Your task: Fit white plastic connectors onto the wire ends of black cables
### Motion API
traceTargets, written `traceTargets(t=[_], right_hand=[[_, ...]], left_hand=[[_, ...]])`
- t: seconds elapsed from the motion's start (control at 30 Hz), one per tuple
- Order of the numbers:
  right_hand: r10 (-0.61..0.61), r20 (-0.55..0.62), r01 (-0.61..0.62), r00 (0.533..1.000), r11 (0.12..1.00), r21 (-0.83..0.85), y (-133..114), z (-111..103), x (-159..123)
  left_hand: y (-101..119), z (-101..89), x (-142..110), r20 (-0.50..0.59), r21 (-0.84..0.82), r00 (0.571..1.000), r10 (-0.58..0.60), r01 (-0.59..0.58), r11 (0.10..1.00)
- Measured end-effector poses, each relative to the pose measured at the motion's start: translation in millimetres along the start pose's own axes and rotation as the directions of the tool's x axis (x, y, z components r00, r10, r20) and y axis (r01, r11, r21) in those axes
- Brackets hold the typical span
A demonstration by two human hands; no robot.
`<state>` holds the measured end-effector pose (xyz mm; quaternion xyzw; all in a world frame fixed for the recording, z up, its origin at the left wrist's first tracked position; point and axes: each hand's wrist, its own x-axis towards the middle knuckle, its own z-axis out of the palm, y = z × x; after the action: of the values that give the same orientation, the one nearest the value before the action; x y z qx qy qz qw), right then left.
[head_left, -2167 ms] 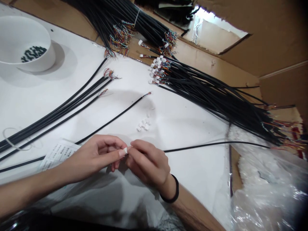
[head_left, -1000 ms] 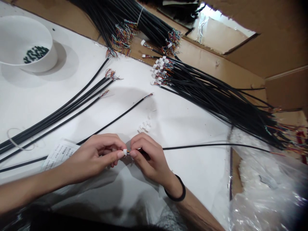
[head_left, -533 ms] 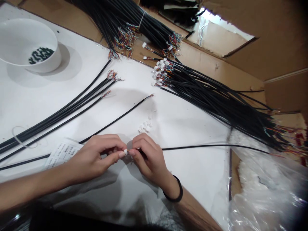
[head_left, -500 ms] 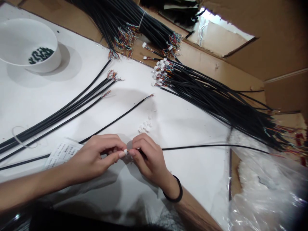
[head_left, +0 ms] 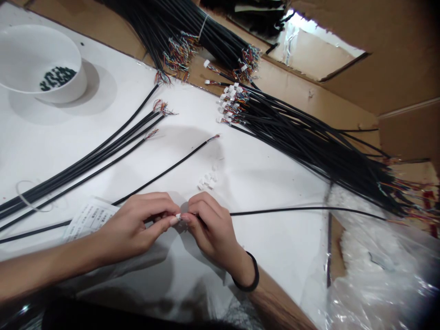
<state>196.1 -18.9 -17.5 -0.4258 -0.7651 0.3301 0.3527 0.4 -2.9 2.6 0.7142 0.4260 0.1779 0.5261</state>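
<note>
Between thumb and fingers, my left hand (head_left: 142, 224) pinches a small white connector housing (head_left: 178, 217). My right hand (head_left: 209, 222) is closed on the wire end of a black cable (head_left: 275, 210), which runs out to the right across the table. Both sets of fingertips nearly meet at the connector, and the thin wires there are mostly hidden. Several loose white connector housings (head_left: 207, 180) lie just beyond my hands. A single black cable (head_left: 178, 162) with a stripped, coloured end rests behind my left hand.
A white bowl (head_left: 74, 85) with small dark green pieces stands at the upper left. Black cables (head_left: 113, 142) lie on the left. Cables with white connectors (head_left: 288, 133) are heaped at right, near a clear plastic bag (head_left: 381, 275). A printed label sheet (head_left: 91, 217) lies under my left forearm.
My right fingertips have shifted slightly left, closer to the connector, so less wire shows between my hands. My left hand has barely moved.
</note>
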Motion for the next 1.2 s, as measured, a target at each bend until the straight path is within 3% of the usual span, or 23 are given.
traceTargets(t=[0.27, 0.4, 0.57, 0.77, 1.0, 1.2], right_hand=[[0.019, 0.023, -0.020, 1.000, 1.000, 0.023, 1.5, 0.8, -0.2], [0.000, -0.011, 0.001, 1.000, 0.999, 0.036, 1.9, -0.1, -0.1], [-0.046, -0.053, 0.045, 0.997, 0.999, -0.018, 1.2, -0.7, -1.6], [-0.118, -0.064, 0.109, 0.991, 0.985, -0.134, 0.6, 2.0, -3.6], [-0.165, -0.074, 0.145, 0.983, 0.964, -0.222, 0.8, 4.6, -4.7], [-0.181, -0.101, 0.154, 0.978, 0.961, -0.229, 1.9, 5.6, -4.9]], left_hand=[[-2.2, 2.1, 0.7, -0.028, -0.038, 0.999, 0.023, -0.024, 0.999], [2.6, 0.0, 2.2, 0.012, -0.141, 0.995, -0.103, 0.104, 0.985], [7.6, -2.6, 3.3, 0.094, -0.329, 0.960, -0.263, 0.279, 0.902], [7.6, -4.3, 4.8, 0.100, -0.225, 0.965, -0.241, 0.258, 0.940], [9.2, -5.1, 5.2, 0.152, -0.238, 0.941, -0.303, 0.332, 0.913], [8.9, -5.4, 5.9, 0.157, -0.219, 0.955, -0.250, 0.280, 0.934]])
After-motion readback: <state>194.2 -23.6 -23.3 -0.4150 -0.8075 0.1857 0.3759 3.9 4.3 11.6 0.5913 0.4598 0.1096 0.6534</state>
